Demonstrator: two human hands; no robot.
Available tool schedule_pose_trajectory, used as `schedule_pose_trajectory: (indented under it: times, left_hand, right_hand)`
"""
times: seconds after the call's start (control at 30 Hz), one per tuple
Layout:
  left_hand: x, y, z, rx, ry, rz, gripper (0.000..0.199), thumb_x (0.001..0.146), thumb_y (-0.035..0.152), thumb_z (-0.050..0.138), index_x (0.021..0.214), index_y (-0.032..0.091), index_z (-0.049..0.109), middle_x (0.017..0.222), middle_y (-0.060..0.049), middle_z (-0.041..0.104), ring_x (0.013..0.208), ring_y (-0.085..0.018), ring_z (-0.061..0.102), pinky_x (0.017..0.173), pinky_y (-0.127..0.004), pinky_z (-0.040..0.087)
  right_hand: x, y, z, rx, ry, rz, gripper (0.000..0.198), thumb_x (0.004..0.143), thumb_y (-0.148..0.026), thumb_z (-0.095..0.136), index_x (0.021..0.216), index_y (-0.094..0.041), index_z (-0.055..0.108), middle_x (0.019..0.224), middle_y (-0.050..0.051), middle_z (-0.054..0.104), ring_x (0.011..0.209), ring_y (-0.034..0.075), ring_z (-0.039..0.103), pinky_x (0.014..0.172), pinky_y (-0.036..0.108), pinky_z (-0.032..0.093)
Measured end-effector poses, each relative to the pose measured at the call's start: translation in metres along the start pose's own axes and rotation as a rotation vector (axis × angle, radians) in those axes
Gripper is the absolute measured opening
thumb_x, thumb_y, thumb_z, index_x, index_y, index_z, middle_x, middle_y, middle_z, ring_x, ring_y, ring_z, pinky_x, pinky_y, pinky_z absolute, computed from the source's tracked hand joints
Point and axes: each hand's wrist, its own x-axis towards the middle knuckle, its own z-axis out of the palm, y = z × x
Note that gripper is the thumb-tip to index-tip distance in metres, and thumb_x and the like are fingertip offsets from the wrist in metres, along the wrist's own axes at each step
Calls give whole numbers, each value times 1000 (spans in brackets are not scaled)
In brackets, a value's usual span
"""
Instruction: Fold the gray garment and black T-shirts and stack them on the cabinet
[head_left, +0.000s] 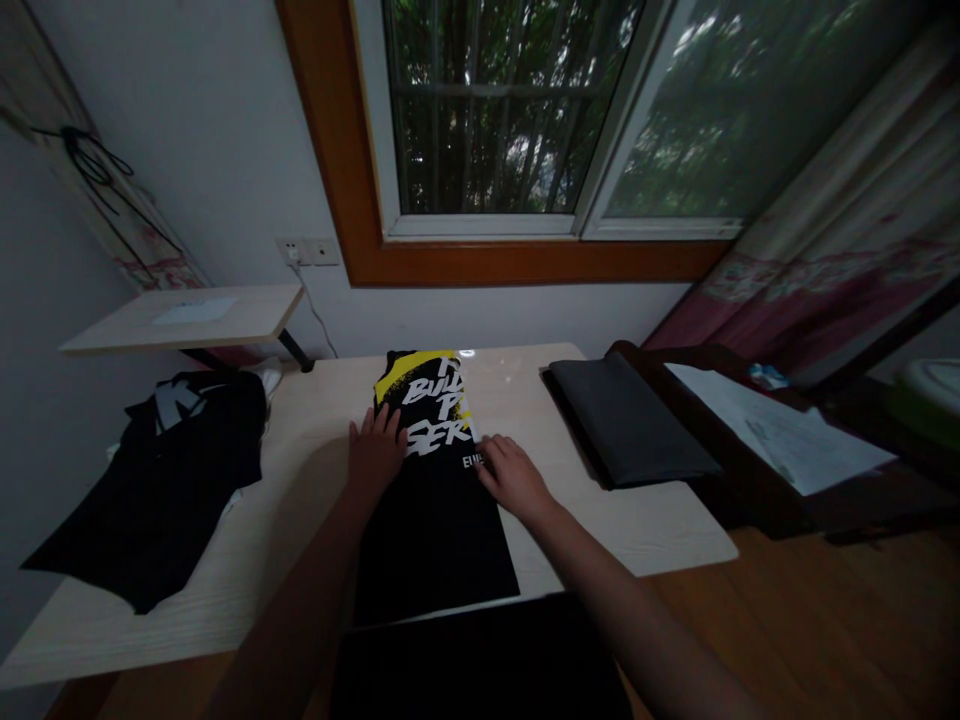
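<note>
A black T-shirt (435, 540) with white lettering and a yellow patch lies on the table in front of me, folded into a long narrow strip. My left hand (375, 452) rests on its left edge beside the lettering, fingers spread and flat. At the opposite edge, my right hand (517, 478) touches the cloth near the small print, its fingers slightly bent and apart. Neither hand grips the cloth. The lettering is partly cut off by the fold on the right side.
Another black garment (184, 470) with a grey-white print lies crumpled on the left of the pale wooden table (300, 560). Behind it stands a small raised shelf (255, 312). A dark folder-like stack (622, 415) lies to the right, with a paper sheet (780, 425) beyond it.
</note>
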Motion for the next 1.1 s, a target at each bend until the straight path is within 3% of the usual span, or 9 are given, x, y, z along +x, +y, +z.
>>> schedule_pose_trajectory:
  times: [0.17,0.3,0.53,0.67,0.87,1.1]
  left_hand:
    - [-17,-3,-8,7,75,-10,44,100,33,41,139,21,58,147,-15,53,133,-34,49,114,-56,32]
    - [-33,-7,-17,51,111,-35,38,98,33,46,129,17,61,130,-17,59,117,-33,54,99,-48,43]
    - [-60,-21,-26,23,43,-48,28,91,47,57,96,20,64,103,-10,60,102,-29,55,93,-43,45]
    - [-72,-24,-27,-36,23,-44,26,88,46,61,96,22,62,102,-8,62,99,-28,56,94,-42,45]
    - [-76,-24,-29,-109,-2,-127,21,86,31,60,103,19,59,101,-8,63,98,-26,57,91,-39,46]
    - [-75,-24,-34,-181,-73,-165,14,81,24,59,94,21,56,90,-5,64,91,-24,59,83,-36,47]
  right_hand:
    - [1,3,1,65,-50,5,18,99,-27,53,115,-22,61,110,8,68,105,24,59,93,37,44]
    - [-2,3,-2,104,-90,-23,17,98,-27,57,113,-24,63,109,6,71,106,24,60,94,38,43]
    - [-6,3,-2,105,-85,-42,21,96,-29,61,116,-24,63,113,7,71,108,24,60,94,39,41]
    - [-8,2,-1,89,-86,-44,21,97,-29,60,117,-23,63,113,7,71,108,24,59,94,39,41]
    - [-10,0,-2,74,-84,-53,22,97,-29,59,118,-23,62,114,7,71,109,24,59,94,40,41]
    - [-14,-1,-2,57,-86,-62,23,97,-28,58,119,-22,62,116,8,70,109,24,59,94,40,41]
